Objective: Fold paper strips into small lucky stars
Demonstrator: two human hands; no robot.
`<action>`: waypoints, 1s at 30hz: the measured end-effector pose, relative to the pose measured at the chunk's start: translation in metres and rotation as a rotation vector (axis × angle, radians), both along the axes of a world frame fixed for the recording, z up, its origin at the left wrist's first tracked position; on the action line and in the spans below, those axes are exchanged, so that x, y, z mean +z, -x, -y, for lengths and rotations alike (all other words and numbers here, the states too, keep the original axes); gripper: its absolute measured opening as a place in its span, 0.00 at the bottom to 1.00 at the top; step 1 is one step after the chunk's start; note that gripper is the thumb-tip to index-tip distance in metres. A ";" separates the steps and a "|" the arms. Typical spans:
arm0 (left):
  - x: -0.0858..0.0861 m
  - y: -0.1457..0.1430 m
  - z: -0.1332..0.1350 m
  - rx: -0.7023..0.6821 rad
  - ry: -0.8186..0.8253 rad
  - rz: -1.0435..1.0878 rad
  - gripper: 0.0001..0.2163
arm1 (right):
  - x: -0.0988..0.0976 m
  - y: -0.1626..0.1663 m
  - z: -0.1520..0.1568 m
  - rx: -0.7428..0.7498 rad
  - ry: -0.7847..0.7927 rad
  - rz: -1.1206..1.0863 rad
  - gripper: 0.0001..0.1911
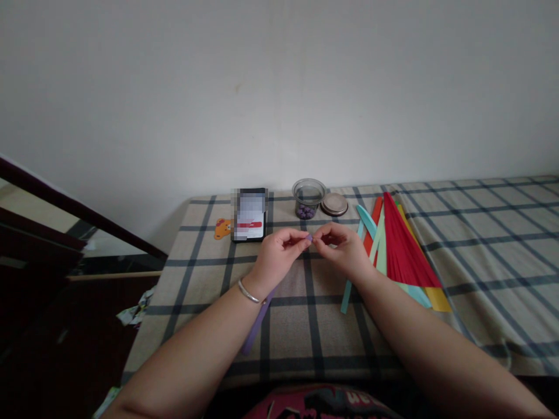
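Note:
My left hand (282, 250) and my right hand (343, 247) meet over the middle of the table, fingertips pinched together. Between them is a tiny folded piece of purple paper (309, 238), which looks like a small paper star; the fingers cover part of it. A purple paper strip (257, 326) lies on the cloth, partly hidden by my left wrist. Just beyond the hands stands a clear plastic jar (308, 192) with several small purple pieces (305, 212) at its bottom. Its round lid (335, 204) lies beside it on the right.
Fanned paper strips in red (404, 250), yellow (439, 299), light blue (346, 297) and other colours lie right of my right hand. A phone (250, 215) and an orange bear-shaped piece (222, 228) are at the left back. The checked tablecloth (493, 233) reaches the wall.

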State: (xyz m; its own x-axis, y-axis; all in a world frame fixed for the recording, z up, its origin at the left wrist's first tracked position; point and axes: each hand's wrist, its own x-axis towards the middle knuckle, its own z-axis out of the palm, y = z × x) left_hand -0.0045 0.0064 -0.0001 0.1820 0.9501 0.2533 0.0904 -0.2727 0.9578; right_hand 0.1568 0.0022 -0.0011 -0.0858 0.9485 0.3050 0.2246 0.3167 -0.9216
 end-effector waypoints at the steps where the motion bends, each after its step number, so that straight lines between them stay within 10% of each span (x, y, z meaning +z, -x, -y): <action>1: 0.000 0.000 0.000 -0.010 -0.011 -0.006 0.08 | 0.001 0.000 0.000 0.003 0.015 -0.020 0.04; 14: -0.001 -0.002 0.000 -0.149 0.060 0.123 0.10 | 0.000 -0.002 -0.007 0.132 0.193 -0.227 0.11; 30: -0.001 -0.001 -0.002 -0.122 0.116 0.130 0.09 | 0.005 -0.003 -0.002 0.108 0.041 -0.102 0.09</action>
State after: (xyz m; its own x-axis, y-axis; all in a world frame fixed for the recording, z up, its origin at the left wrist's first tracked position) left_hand -0.0035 0.0081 -0.0006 0.2708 0.9471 0.1720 -0.0634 -0.1608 0.9850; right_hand 0.1603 0.0037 0.0037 -0.1589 0.9472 0.2786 0.0953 0.2956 -0.9506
